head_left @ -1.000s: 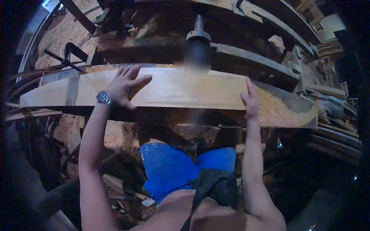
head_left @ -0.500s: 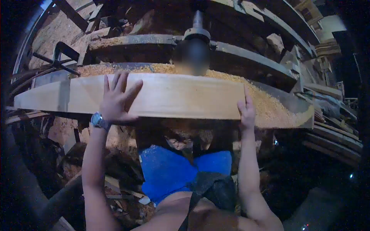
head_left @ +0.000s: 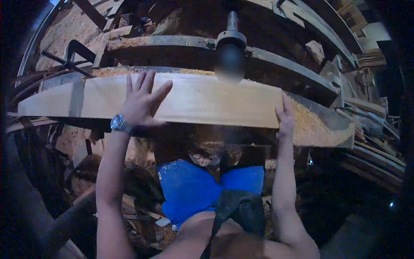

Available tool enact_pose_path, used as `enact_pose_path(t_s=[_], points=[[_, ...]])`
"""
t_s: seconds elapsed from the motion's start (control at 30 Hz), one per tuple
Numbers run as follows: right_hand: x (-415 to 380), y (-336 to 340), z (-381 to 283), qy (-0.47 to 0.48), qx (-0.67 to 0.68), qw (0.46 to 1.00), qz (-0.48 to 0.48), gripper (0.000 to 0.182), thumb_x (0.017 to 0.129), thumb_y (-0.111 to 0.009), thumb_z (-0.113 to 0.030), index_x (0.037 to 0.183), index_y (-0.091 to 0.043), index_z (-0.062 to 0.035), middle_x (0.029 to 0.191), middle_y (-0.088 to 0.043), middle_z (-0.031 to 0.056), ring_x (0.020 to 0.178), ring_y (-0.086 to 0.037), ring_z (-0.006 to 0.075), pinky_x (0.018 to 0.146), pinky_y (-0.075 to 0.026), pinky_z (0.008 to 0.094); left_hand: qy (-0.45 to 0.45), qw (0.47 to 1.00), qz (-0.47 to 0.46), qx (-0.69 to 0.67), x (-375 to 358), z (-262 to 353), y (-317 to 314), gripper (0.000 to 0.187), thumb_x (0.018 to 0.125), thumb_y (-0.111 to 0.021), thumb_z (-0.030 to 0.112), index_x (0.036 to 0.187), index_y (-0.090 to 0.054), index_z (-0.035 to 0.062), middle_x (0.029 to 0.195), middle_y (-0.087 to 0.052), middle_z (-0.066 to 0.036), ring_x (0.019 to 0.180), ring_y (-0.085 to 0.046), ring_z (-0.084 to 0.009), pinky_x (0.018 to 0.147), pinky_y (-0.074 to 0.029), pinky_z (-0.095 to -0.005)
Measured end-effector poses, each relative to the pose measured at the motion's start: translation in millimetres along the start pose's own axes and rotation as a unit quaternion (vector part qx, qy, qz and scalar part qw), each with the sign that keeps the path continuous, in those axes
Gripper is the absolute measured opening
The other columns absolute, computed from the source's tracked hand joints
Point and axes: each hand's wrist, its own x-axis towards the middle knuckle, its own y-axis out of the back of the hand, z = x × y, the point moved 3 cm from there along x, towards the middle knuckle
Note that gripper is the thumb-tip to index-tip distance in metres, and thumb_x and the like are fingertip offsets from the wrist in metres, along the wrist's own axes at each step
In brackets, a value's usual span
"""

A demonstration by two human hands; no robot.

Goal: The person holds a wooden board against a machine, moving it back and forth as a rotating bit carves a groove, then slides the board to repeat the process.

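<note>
A long pale wooden board point(head_left: 224, 101) lies across the machine table in front of me. My left hand point(head_left: 143, 97) rests flat on its upper face, left of the middle, fingers spread and a watch on the wrist. At the board's right end my right hand point(head_left: 285, 116) grips the corner, thumb by the face and a finger stretched along the end; its lower fingers are partly hidden. Just beyond the board's far edge stands a dark, blurred machine head point(head_left: 231, 62) under a metal collar and shaft.
Sawdust point(head_left: 319, 123) covers the machine table right of the board and along its far edge. A metal rail point(head_left: 293, 71) runs behind. A dark clamp-like frame with a bar point(head_left: 69, 62) stands at the left. Stacked timber point(head_left: 375, 159) lies at the right, wood scraps below.
The board's right end and both hands appear a little farther right. The near edge of the board has shifted away from me, showing more of the table's front. Both hands keep their hold.
</note>
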Motion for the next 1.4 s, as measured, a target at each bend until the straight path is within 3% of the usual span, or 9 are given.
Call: enact_pose_path(t_s=[0.2, 0.33, 0.5, 0.57, 0.9, 1.03, 1.1, 1.17, 1.4], points=[[-62, 27, 38, 0.053, -0.214, 0.971, 0.093, 0.056, 0.098, -0.056, -0.013, 0.149, -0.039, 0.0049, 0.152, -0.044, 0.0163, 0.141, -0.04, 0.025, 0.118, -0.028, 0.0361, -0.014, 0.999, 0.017, -0.028, -24, 10, 4, 0.106, 0.061, -0.058, 0.087, 0.15, -0.044, 0.0312, 0.157, -0.026, -0.03, 0.146, -0.02, -0.05, 0.113, -0.006, -0.0728], [-144, 9, 32, -0.042, 0.042, 0.993, 0.106, 0.061, 0.098, -0.059, -0.015, 0.151, -0.034, 0.0045, 0.153, -0.042, 0.0163, 0.14, -0.041, 0.0258, 0.116, -0.032, 0.0381, -0.034, 0.996, -0.047, -0.063, -74, 27, 5, 0.1, 0.063, -0.056, 0.087, 0.147, -0.048, 0.0331, 0.155, -0.029, -0.031, 0.146, -0.023, -0.0492, 0.111, 0.0, -0.0751], [-36, 16, 28, 0.045, -0.225, 0.971, 0.071, 0.056, 0.098, -0.055, -0.01, 0.149, -0.037, 0.0046, 0.151, -0.044, 0.0156, 0.135, -0.046, 0.0221, 0.113, -0.034, 0.0337, -0.016, 1.0, 0.001, -0.027, -14, -2, -2, 0.105, 0.061, -0.06, 0.085, 0.15, -0.043, 0.0323, 0.157, -0.026, -0.03, 0.145, -0.023, -0.0494, 0.114, -0.005, -0.0711], [-4, 15, 35, 0.014, -0.013, 0.999, 0.048, 0.055, 0.1, -0.053, -0.012, 0.149, -0.037, 0.005, 0.151, -0.045, 0.0148, 0.133, -0.047, 0.0215, 0.112, -0.035, 0.0314, 0.006, 0.999, -0.005, -0.034, 7, 2, 12, 0.107, 0.059, -0.064, 0.084, 0.15, -0.043, 0.0313, 0.155, -0.028, -0.03, 0.143, -0.024, -0.0505, 0.114, -0.006, -0.0709], [-163, 10, 44, -0.041, 0.005, 0.99, 0.135, 0.052, 0.1, -0.052, -0.013, 0.148, -0.04, 0.0043, 0.148, -0.049, 0.0145, 0.135, -0.047, 0.0216, 0.112, -0.037, 0.0367, -0.05, 0.998, -0.022, -0.044, -82, 27, 1, 0.103, 0.058, -0.062, 0.086, 0.144, -0.052, 0.0299, 0.155, -0.03, -0.031, 0.145, -0.025, -0.0483, 0.114, -0.003, -0.0712], [-43, 23, 42, 0.021, -0.177, 0.977, 0.119, 0.05, 0.101, -0.055, -0.02, 0.144, -0.045, 0.0062, 0.137, -0.058, 0.0129, 0.118, -0.057, 0.0192, 0.101, -0.044, 0.0328, -0.022, 1.0, 0.003, -0.02, -19, 3, 3, 0.108, 0.05, -0.076, 0.072, 0.146, -0.049, 0.0292, 0.153, -0.033, -0.029, 0.144, -0.027, -0.0468, 0.113, -0.011, -0.0708], [-5, 10, 28, 0.059, -0.028, 0.996, 0.057, 0.047, 0.102, -0.054, -0.019, 0.142, -0.048, 0.0045, 0.137, -0.059, 0.0124, 0.123, -0.055, 0.0201, 0.106, -0.041, 0.033, -0.043, 0.996, 0.067, -0.044, 4, 0, 11, 0.105, 0.051, -0.075, 0.072, 0.143, -0.052, 0.0265, 0.149, -0.037, -0.029, 0.139, -0.031, -0.048, 0.111, -0.017, -0.07], [-20, 24, 39, 0.128, -0.179, 0.973, 0.074, 0.047, 0.101, -0.055, -0.017, 0.142, -0.047, 0.0055, 0.138, -0.058, 0.0128, 0.126, -0.053, 0.0206, 0.108, -0.04, 0.033, -0.041, 0.996, 0.07, -0.035, -8, -2, 4, 0.103, 0.053, -0.073, 0.075, 0.143, -0.053, 0.0274, 0.148, -0.038, -0.029, 0.139, -0.032, -0.0484, 0.111, -0.016, -0.0699], [-145, -7, 42, -0.004, 0.01, 0.984, 0.177, 0.043, 0.103, -0.054, -0.015, 0.14, -0.05, 0.0055, 0.138, -0.056, 0.0147, 0.125, -0.055, 0.0202, 0.104, -0.045, 0.0342, -0.066, 0.997, 0.006, -0.042, -75, 10, 7, 0.105, 0.057, -0.056, 0.09, 0.145, -0.052, 0.0332, 0.151, -0.037, -0.029, 0.14, -0.032, -0.0493, 0.113, -0.01, -0.0705]])
